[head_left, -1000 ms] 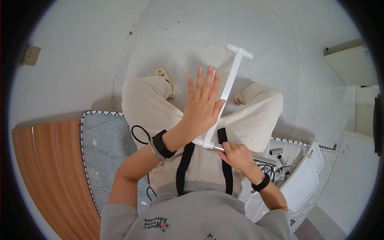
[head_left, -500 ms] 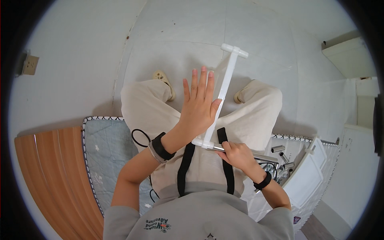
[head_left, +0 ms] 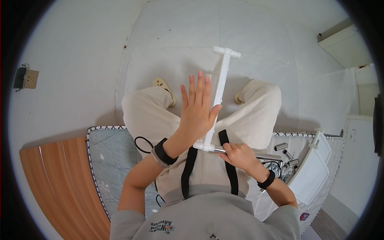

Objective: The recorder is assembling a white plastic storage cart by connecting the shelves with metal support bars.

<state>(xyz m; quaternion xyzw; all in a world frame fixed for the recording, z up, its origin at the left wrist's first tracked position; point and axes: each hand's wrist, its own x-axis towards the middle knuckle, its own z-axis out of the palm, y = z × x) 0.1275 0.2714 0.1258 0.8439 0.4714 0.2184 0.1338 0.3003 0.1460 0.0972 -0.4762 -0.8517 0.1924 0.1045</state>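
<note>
Panel (head_left: 221, 82), white and seemingly plastic, stands edge-up between the trouser legs (head_left: 260, 108), with a metal tube (head_left: 219, 149) at its near corner fitting (head_left: 204, 146). The right hand (head_left: 239, 155) curls closed around that tube; the left hand (head_left: 196, 114) is flat and open, thumb across the panel's edge, though whether it presses is unclear. The panel looks light, stiff and slightly slippery, best gripped by its rim; the tube seems rigid and slick, best held close to the fitting.
</note>
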